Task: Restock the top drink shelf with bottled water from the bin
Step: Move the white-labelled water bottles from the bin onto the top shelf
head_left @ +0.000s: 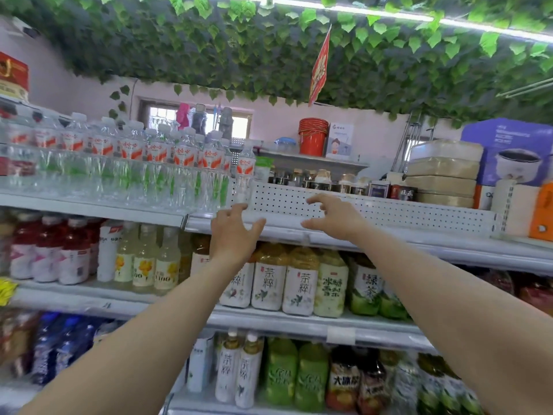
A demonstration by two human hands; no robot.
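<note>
reaching up, both hands (pixel 232 235) (pixel 332 217) splay-fingered at the top shelf (pixel 389 232).

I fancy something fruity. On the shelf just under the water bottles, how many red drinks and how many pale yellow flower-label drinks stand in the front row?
Red drinks: 3
Pale yellow drinks: 3
Total: 6
The far left edge of that shelf is too blurred to count.

Single head view, angled up and forward, close to the top shelf (pixel 389 235), arm's reach
</note>
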